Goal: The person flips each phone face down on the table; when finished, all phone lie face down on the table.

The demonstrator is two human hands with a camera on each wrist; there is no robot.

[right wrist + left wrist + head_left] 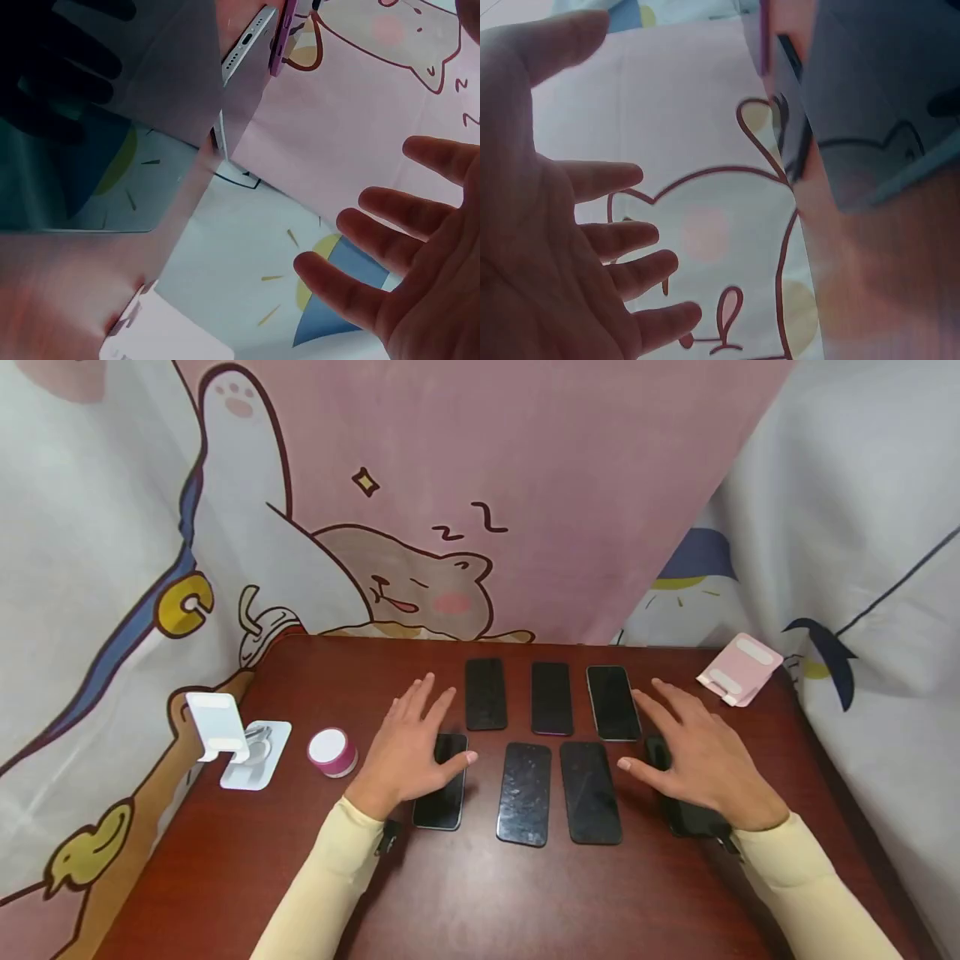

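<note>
My left hand [411, 743] hovers with fingers spread above a dark phone [441, 806] at the left of the near row. On the other side, my right hand [701, 760] is likewise spread over a phone [693, 818], which it partly hides. Between the hands lie two near-row phones, a smudged one [524, 793] and a dark one [591, 792]. Behind them sit a black phone [486, 693], a phone with a purple edge [552, 697] and a light-edged phone [613, 702]. Both wrist views show empty palms with extended fingers.
A round pink jar with a white lid [332, 752] stands left of the phones. Further left is a white phone stand [255, 756]; a pink folding stand [741, 669] sits at the back right. Cartoon-printed cloth [600, 468] hangs around the brown table [465, 893].
</note>
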